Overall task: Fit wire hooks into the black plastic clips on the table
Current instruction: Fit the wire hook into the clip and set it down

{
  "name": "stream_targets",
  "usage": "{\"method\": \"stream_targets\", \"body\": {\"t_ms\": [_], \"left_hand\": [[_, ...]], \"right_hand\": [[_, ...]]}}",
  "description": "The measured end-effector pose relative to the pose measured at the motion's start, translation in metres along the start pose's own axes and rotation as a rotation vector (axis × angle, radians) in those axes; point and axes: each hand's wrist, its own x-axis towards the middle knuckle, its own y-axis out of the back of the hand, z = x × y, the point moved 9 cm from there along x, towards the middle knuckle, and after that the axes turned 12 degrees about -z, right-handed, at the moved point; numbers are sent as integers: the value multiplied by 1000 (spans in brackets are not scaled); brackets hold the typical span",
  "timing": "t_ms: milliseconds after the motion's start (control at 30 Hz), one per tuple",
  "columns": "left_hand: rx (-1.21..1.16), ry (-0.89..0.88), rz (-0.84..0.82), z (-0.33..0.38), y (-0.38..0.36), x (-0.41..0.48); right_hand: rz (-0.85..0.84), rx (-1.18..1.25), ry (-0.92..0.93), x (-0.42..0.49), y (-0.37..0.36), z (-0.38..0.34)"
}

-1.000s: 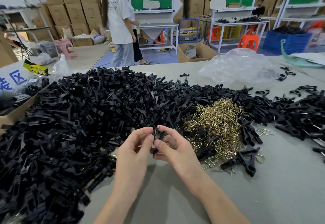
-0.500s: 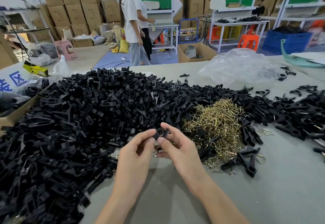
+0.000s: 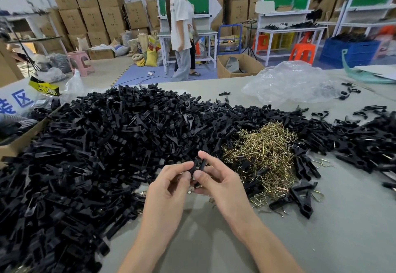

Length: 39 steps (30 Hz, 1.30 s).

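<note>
Fingertips (image 3: 184, 166) of left hand (image 3: 169, 189) and right hand (image 3: 224, 184) are pinched on one black clip (image 3: 198, 165) near the wire hooks (image 3: 263, 154), the grip spread looser than a second earlier, so pressing-in is judged nearly finished.

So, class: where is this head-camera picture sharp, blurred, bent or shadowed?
Head view: the left hand and right hand pinching a small black plastic clip are sharp; the person in white is blurred; the white shelving frame at right leans from wide-angle distortion; soft shadows fall on the grey table below the hands.
</note>
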Motion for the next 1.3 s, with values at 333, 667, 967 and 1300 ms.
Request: {"method": "stream_targets", "body": {"t_ms": [333,667,967,1300], "left_hand": [[105,-33,-17,3,-3,-2],[152,-133,6,17,-3,-5],[74,-129,36,18,-1,-6],[154,-82,-21,9,-1,-5]], "right_hand": [[-27,32,-25,-3,1,1],[-92,182,-45,-1,-2,3],[-104,234,-26,0,-3,3],[-75,140,-43,0,1,4]]}}
